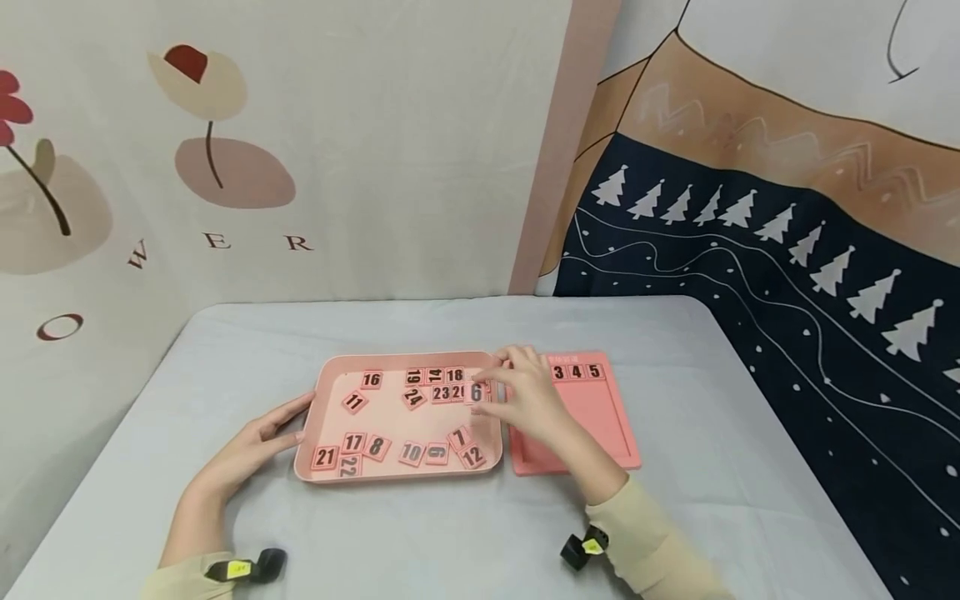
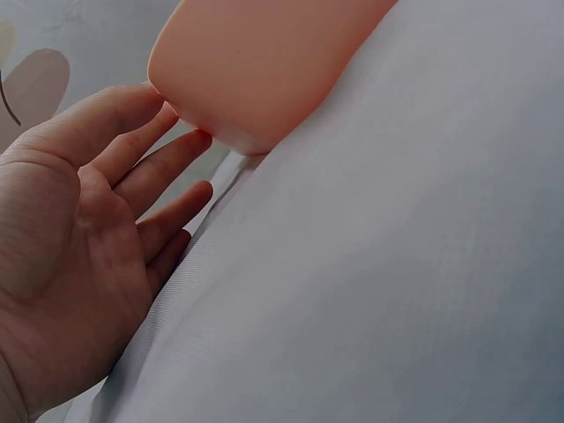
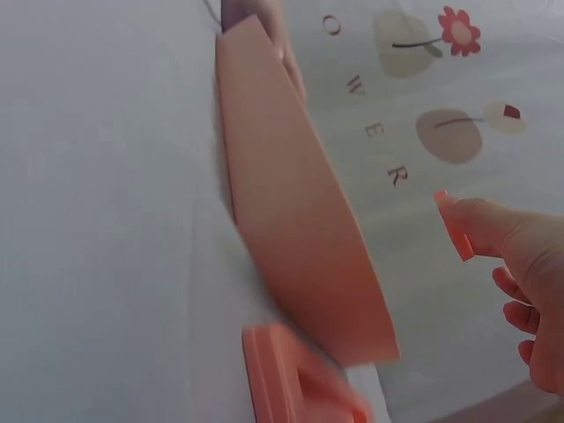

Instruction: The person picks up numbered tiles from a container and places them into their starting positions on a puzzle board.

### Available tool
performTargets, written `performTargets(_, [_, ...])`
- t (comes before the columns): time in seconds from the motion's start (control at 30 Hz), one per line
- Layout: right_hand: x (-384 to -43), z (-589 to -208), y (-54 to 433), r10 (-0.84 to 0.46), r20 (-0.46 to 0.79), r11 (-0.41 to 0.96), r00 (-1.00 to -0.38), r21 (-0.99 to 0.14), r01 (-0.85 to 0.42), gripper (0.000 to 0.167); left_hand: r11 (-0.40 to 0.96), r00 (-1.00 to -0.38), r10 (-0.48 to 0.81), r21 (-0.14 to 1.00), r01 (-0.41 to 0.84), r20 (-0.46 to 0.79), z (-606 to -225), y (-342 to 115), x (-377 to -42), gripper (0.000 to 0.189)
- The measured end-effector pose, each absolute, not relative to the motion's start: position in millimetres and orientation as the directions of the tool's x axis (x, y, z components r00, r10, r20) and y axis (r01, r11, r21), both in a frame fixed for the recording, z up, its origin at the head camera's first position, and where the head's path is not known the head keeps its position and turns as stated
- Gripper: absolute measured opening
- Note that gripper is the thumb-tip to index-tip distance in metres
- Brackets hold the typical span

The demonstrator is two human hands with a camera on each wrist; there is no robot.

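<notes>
A pink tray holds several number tiles, among them 16, 11 and 21. My left hand touches the tray's left side, thumb and fingers loosely extended against the outer wall. Over the tray's right end, my right hand pinches the tile marked 6 between thumb and finger. The right wrist view has this tile edge-on, raised above the tray wall. Right of the tray lies a pink frame board, with tiles 3, 4 and 5 along its top row.
A white cloth covers the table. Behind it hang a flower-print curtain and a dark cloth with white trees. Black wrist cameras sit at both sleeves. The board's left edge stands close to the tray.
</notes>
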State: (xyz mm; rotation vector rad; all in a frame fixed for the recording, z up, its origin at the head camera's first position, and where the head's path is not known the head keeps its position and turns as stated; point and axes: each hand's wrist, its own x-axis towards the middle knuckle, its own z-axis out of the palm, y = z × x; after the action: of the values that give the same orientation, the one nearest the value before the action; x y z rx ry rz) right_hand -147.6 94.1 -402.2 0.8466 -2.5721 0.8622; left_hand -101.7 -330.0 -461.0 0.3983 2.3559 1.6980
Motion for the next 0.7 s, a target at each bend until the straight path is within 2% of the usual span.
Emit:
performTargets(0.23, [-153, -411, 128, -0.383, 0.403, 0.701, -0.831, -0.460, -0.546, 0.038, 0.301, -0.942, 0.335, 0.949, 0.097, -0.010, -462, -330, -102, 0.057])
performTargets(0.7, [-169, -440, 159, -0.398, 0.318, 0.745, -0.860, -0.435, -0.506, 0.034, 0.299, -0.941, 0.338, 0.949, 0.096, -0.011, -462, -331, -103, 0.057])
